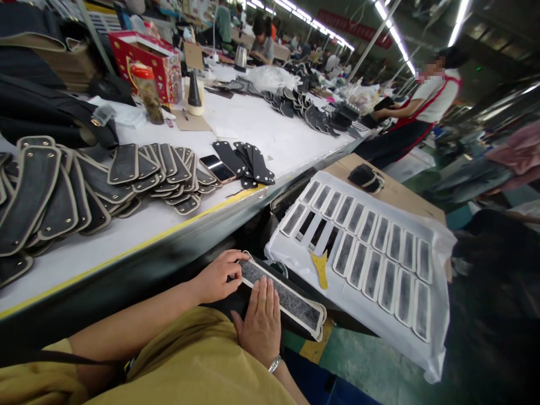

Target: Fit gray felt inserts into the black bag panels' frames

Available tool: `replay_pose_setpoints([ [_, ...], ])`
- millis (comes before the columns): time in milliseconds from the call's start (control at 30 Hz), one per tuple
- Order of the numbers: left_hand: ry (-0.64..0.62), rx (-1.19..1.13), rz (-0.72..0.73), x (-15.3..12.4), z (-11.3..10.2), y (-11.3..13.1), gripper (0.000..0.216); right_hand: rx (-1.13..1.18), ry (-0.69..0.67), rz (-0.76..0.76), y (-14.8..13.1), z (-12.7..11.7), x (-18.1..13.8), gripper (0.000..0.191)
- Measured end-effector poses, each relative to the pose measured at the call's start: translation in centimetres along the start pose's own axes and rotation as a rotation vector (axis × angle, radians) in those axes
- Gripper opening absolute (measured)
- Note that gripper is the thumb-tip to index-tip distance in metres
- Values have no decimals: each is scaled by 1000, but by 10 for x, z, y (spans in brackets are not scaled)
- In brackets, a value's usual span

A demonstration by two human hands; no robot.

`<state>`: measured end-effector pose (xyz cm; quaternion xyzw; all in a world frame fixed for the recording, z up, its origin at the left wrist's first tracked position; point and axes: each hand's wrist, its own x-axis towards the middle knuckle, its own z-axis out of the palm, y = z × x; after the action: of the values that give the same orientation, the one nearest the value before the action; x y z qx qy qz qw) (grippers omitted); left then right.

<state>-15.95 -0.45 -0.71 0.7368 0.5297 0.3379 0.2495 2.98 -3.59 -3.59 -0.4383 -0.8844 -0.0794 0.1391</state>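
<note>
A long dark grey felt-like strip (pixel 301 306) with a pale border lies across my lap, on top of a larger dark piece. My left hand (pixel 219 277) grips its upper left end, fingers curled and the index finger along the edge. My right hand (pixel 262 323) lies flat on the middle of the strip, fingers straight and together, covering part of it. To the right, a white-covered board (pixel 307 337) carries rows of similar grey pieces (pixel 371 274) with pale borders. A yellow flat tool (pixel 320 270) rests on that board near bare slots.
On the white table (pixel 236 121) at left lie piles of dark pale-edged straps (pixel 37 191), black pieces (pixel 255 160) and a phone (pixel 217 169). Behind stand a jar with a red lid (pixel 147 93) and a red box (pixel 147 59). A person (pixel 430 101) in a red apron works at right.
</note>
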Motion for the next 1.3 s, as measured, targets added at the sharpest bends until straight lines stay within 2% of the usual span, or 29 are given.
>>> replay_pose_setpoints([
  [167,51,64,-37,3,6,10,12,35,1,-39,-10,7,15,70],
  [300,104,-11,-55,-6,6,2,8,69,14,-31,-13,14,23,70],
  [400,144,-199,-100,-18,1,-12,40,88,5,-51,-13,17,24,73],
  [433,134,-245,-111,-21,0,-16,45,93,0,-58,-14,18,25,74],
  [567,59,-305,-125,-23,-1,-23,25,109,-36,-62,-16,18,29,77],
  [767,167,-361,-203,-17,14,-12,18,147,-74,-68,-21,17,41,81],
  [900,206,-392,-246,-16,25,-5,20,142,-123,-104,-6,5,30,78],
  [1033,240,-446,-305,-19,34,-2,32,75,-162,-32,23,-19,-8,77],
  [1100,245,-408,-350,-21,35,-3,40,26,-152,15,34,-30,-29,77],
  [1200,162,-268,-318,-21,30,-4,49,-48,-66,25,44,-37,-45,74],
  [1300,182,69,-115,-12,21,1,61,-131,131,29,52,-40,-34,54],
])
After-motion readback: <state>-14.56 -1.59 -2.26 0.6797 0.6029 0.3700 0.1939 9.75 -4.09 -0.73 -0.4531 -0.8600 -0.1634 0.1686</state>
